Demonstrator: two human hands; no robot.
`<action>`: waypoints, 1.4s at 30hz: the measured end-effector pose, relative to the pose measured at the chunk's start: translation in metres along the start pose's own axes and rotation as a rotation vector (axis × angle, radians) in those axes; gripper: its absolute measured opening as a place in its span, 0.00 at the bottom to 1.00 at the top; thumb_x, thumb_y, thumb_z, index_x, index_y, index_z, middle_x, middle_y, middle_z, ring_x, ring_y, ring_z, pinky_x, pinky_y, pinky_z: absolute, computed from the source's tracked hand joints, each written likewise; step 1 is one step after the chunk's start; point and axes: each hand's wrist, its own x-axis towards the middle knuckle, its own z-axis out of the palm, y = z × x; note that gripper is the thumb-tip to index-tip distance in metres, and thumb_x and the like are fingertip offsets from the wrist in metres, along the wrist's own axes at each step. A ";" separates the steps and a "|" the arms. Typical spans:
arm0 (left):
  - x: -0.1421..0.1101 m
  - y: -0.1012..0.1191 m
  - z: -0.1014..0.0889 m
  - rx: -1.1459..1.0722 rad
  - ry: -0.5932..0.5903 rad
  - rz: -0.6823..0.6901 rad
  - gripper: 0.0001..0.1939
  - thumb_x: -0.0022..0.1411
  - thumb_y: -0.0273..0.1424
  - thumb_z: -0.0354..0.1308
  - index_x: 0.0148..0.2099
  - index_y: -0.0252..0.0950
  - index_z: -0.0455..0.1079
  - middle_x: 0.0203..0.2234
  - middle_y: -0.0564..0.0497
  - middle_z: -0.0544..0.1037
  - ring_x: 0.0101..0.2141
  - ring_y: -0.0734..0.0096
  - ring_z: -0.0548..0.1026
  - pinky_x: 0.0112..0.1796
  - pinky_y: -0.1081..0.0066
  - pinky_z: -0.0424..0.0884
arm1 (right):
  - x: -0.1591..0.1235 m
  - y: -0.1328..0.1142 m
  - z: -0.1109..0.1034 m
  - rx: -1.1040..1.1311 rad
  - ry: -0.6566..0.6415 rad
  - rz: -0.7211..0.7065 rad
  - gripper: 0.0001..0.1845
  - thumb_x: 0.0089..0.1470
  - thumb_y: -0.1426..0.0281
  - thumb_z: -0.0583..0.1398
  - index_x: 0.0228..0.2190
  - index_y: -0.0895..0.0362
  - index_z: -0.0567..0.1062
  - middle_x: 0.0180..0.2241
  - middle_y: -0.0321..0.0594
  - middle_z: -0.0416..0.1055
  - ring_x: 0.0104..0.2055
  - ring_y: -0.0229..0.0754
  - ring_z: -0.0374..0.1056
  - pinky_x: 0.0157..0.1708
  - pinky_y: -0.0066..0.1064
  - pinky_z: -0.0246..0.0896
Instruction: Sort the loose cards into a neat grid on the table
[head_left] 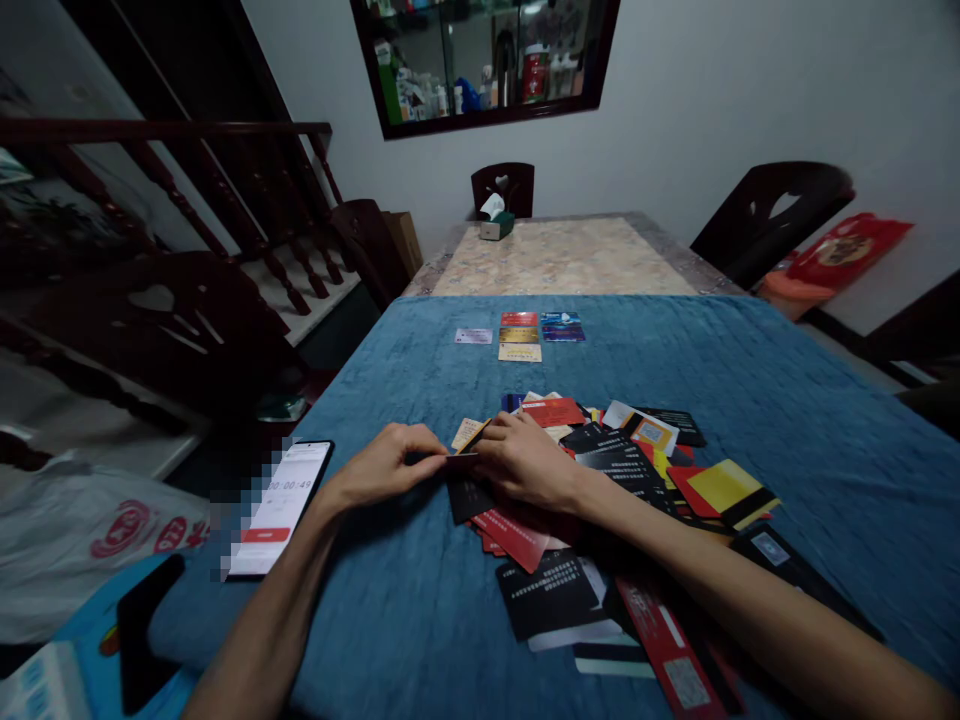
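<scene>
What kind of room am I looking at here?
Probably a home dining room: a long table with a tissue box on it, and carved wooden chairs around it.

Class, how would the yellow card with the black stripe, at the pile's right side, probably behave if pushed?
The yellow card looks thin and flat, so probably light and fairly stiff. Its smooth-looking face suggests it could slide easily off the red card beneath. Rolling seems unlikely.
</scene>
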 end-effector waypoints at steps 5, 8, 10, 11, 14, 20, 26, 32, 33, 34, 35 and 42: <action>0.005 -0.008 0.004 -0.053 0.064 -0.035 0.13 0.65 0.32 0.52 0.39 0.35 0.79 0.32 0.51 0.81 0.33 0.70 0.75 0.37 0.72 0.68 | 0.002 0.005 0.006 0.063 0.053 0.074 0.09 0.63 0.71 0.57 0.39 0.59 0.77 0.39 0.45 0.76 0.42 0.44 0.64 0.40 0.34 0.51; 0.007 -0.012 0.006 -0.079 0.068 -0.034 0.14 0.64 0.29 0.52 0.43 0.37 0.79 0.36 0.50 0.83 0.36 0.69 0.76 0.40 0.71 0.70 | 0.002 0.006 0.007 0.098 0.059 0.133 0.09 0.62 0.72 0.57 0.38 0.60 0.77 0.37 0.45 0.76 0.41 0.43 0.65 0.40 0.33 0.53; 0.007 -0.014 0.007 -0.082 0.067 -0.032 0.15 0.63 0.28 0.52 0.45 0.37 0.79 0.38 0.50 0.83 0.38 0.68 0.77 0.42 0.70 0.70 | 0.002 0.005 0.007 0.103 0.061 0.151 0.08 0.62 0.72 0.57 0.38 0.60 0.77 0.37 0.46 0.75 0.41 0.42 0.66 0.40 0.32 0.53; 0.007 -0.014 0.007 -0.080 0.068 -0.030 0.15 0.63 0.28 0.52 0.45 0.37 0.79 0.38 0.50 0.83 0.38 0.68 0.77 0.42 0.70 0.70 | 0.002 0.005 0.007 0.101 0.062 0.152 0.08 0.62 0.72 0.57 0.38 0.60 0.77 0.37 0.45 0.75 0.41 0.42 0.66 0.40 0.32 0.54; 0.007 -0.016 0.008 -0.068 0.064 -0.028 0.15 0.63 0.26 0.52 0.47 0.36 0.78 0.38 0.49 0.83 0.38 0.67 0.77 0.42 0.69 0.71 | 0.002 0.005 0.007 0.095 0.066 0.150 0.08 0.62 0.72 0.57 0.38 0.59 0.76 0.36 0.45 0.75 0.40 0.42 0.66 0.40 0.32 0.54; 0.008 -0.018 0.011 -0.053 0.074 -0.029 0.16 0.63 0.25 0.51 0.49 0.36 0.77 0.42 0.49 0.82 0.42 0.66 0.78 0.45 0.68 0.71 | 0.002 0.008 0.016 0.079 0.146 0.123 0.12 0.61 0.74 0.56 0.47 0.60 0.72 0.38 0.45 0.75 0.39 0.43 0.65 0.39 0.34 0.54; 0.010 -0.017 0.014 -0.042 0.142 -0.059 0.16 0.62 0.24 0.52 0.49 0.36 0.76 0.42 0.49 0.82 0.42 0.66 0.78 0.46 0.66 0.71 | 0.001 0.009 0.023 -0.056 0.197 0.056 0.19 0.61 0.75 0.55 0.53 0.57 0.68 0.41 0.47 0.76 0.42 0.47 0.64 0.41 0.37 0.52; 0.012 -0.018 0.018 -0.001 0.248 -0.051 0.13 0.62 0.26 0.54 0.45 0.37 0.76 0.40 0.49 0.82 0.40 0.66 0.78 0.46 0.65 0.72 | 0.000 0.004 0.024 -0.225 0.253 0.039 0.21 0.59 0.76 0.56 0.54 0.57 0.68 0.44 0.48 0.73 0.43 0.48 0.63 0.41 0.38 0.52; 0.012 -0.018 0.019 0.000 0.263 -0.045 0.12 0.62 0.26 0.54 0.45 0.37 0.76 0.39 0.49 0.82 0.40 0.66 0.78 0.46 0.65 0.73 | 0.000 0.004 0.024 -0.243 0.264 0.035 0.21 0.59 0.76 0.56 0.55 0.57 0.67 0.45 0.49 0.72 0.44 0.49 0.62 0.42 0.39 0.52; 0.012 -0.019 0.020 0.000 0.277 -0.040 0.12 0.61 0.26 0.55 0.44 0.36 0.76 0.39 0.49 0.82 0.40 0.66 0.78 0.46 0.65 0.73 | 0.000 0.003 0.024 -0.260 0.275 0.030 0.21 0.60 0.75 0.55 0.55 0.58 0.67 0.46 0.50 0.72 0.45 0.49 0.62 0.42 0.40 0.52; 0.012 -0.019 0.020 -0.001 0.292 -0.035 0.11 0.61 0.26 0.55 0.44 0.36 0.76 0.39 0.49 0.82 0.40 0.66 0.78 0.46 0.65 0.73 | 0.000 0.003 0.025 -0.276 0.286 0.023 0.21 0.60 0.75 0.55 0.55 0.58 0.66 0.47 0.50 0.71 0.45 0.50 0.62 0.42 0.40 0.53; 0.012 -0.017 0.022 -0.041 0.387 -0.005 0.10 0.62 0.25 0.55 0.43 0.35 0.76 0.37 0.48 0.81 0.39 0.67 0.77 0.46 0.64 0.73 | -0.001 0.002 0.024 -0.370 0.356 0.002 0.21 0.63 0.74 0.51 0.57 0.57 0.66 0.47 0.51 0.69 0.46 0.51 0.60 0.45 0.43 0.52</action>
